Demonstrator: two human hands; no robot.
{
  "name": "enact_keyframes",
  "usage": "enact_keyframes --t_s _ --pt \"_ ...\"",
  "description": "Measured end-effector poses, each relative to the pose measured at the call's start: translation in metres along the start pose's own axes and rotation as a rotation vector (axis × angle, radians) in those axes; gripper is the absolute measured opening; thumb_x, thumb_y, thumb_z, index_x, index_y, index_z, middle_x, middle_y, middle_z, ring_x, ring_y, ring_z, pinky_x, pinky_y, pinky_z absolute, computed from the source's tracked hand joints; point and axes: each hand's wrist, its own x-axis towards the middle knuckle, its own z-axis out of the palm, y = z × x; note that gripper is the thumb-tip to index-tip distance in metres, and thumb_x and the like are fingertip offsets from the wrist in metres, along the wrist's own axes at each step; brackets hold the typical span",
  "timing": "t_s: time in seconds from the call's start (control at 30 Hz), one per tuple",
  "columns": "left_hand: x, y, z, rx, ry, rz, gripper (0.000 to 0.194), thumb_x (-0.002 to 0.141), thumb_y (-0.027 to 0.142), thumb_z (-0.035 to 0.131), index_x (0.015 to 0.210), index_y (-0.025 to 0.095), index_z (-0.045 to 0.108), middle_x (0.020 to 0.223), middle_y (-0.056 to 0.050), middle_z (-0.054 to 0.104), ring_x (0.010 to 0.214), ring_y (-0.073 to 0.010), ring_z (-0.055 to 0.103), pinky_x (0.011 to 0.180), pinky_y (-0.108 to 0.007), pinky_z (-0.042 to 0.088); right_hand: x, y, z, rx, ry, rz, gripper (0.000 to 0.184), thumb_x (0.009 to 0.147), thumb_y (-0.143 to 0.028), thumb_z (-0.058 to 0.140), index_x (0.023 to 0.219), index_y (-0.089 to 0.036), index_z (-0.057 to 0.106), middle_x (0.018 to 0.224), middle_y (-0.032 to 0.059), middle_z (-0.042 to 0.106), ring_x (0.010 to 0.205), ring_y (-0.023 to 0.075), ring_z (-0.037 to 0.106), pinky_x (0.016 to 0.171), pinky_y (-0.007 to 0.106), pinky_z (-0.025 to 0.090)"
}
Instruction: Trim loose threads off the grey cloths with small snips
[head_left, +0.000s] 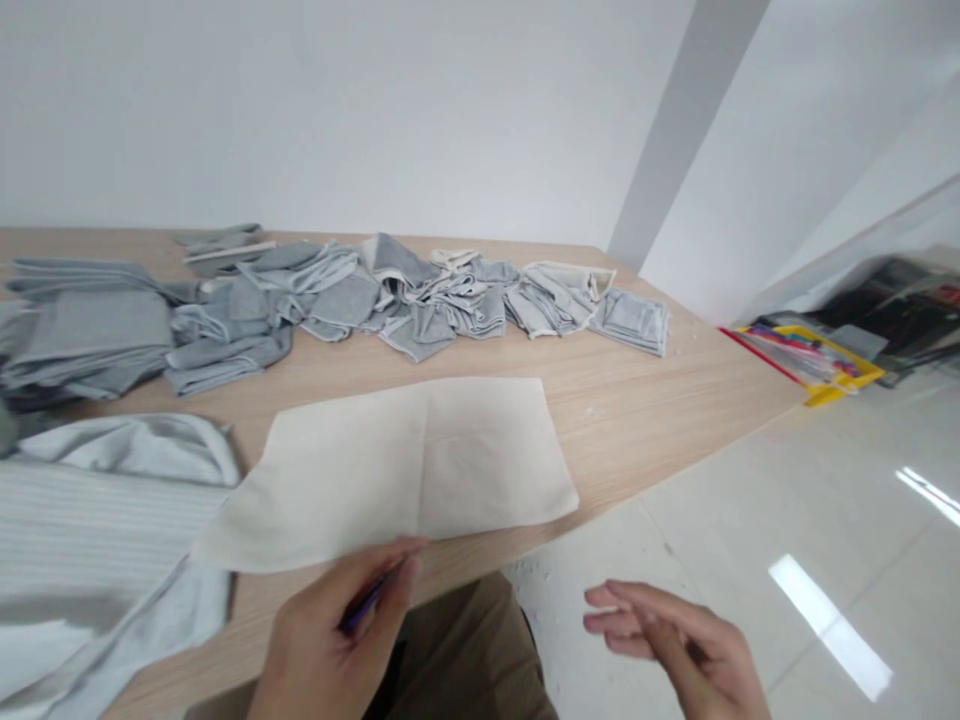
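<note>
A cream cloth with a crease down its middle lies spread flat at the table's front edge. Just below that near edge is my left hand, closed around a slim dark-purple thing; most of it is hidden by the fingers, so its kind does not show. My right hand hovers past the table edge, above the floor and apart from the cloth. Its fingers are extended, the thumb is close to them, and I see nothing held there.
Folded grey cloths and a loose row of grey cloths lie along the back of the table. A striped light-grey fabric is at left. A yellow bin with coloured items stands beyond the right edge.
</note>
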Motion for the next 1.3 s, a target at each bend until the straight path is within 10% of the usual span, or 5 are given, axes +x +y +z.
enact_keyframes --t_s 0.2,0.5,0.7,0.97,1.3 --pt "0.006 0.008 0.046 0.175 -0.141 0.135 0.034 0.082 0.046 0.065 0.114 0.036 0.067 0.092 0.002 0.078 0.076 -0.0213 0.074 0.069 -0.03 0.061 0.033 0.046 -0.034 -0.155 0.073 -0.164 0.024 0.085 -0.037 0.063 0.102 -0.026 0.077 0.127 0.0089 0.067 0.126 0.0292 0.057 0.11 0.049 0.041" --pt "0.045 0.022 0.103 0.364 -0.421 0.167 0.028 0.092 0.04 0.051 0.112 0.031 0.068 0.107 -0.001 0.075 0.093 -0.0235 0.072 0.083 -0.038 0.056 0.071 0.06 -0.004 -0.246 0.302 -0.161 0.034 0.086 -0.034 0.064 0.115 -0.017 0.069 0.092 0.0089 0.072 0.074 0.0181 0.065 0.063 0.028 0.055" --pt "0.051 0.01 0.106 0.243 -0.376 0.166 0.022 0.091 0.04 0.053 0.102 0.032 0.07 0.1 0.002 0.076 0.089 -0.0202 0.072 0.082 -0.03 0.055 0.095 0.047 0.009 -0.455 0.173 -0.264 0.037 0.082 -0.021 0.062 0.118 -0.018 0.066 0.106 0.01 0.067 0.062 0.0133 0.054 0.053 0.026 0.045" --pt "0.057 0.016 0.097 0.035 -0.303 0.04 0.025 0.089 0.045 0.055 0.086 0.025 0.07 0.076 0.002 0.074 0.065 -0.0168 0.067 0.063 -0.025 0.051 0.105 0.037 0.033 -0.375 0.011 -0.142 0.013 0.078 -0.019 0.061 0.07 -0.018 0.072 0.059 0.0002 0.062 0.056 0.0145 0.055 0.052 0.025 0.041" --pt "0.054 0.011 0.089 -0.091 -0.321 0.038 0.035 0.094 0.046 0.047 0.071 0.021 0.06 0.062 0.004 0.061 0.061 -0.0141 0.058 0.06 -0.024 0.041 0.126 0.032 0.042 -0.361 0.108 -0.618 0.061 0.065 -0.009 0.067 0.124 -0.025 0.062 0.131 0.0102 0.058 0.118 0.0268 0.055 0.091 0.039 0.05"
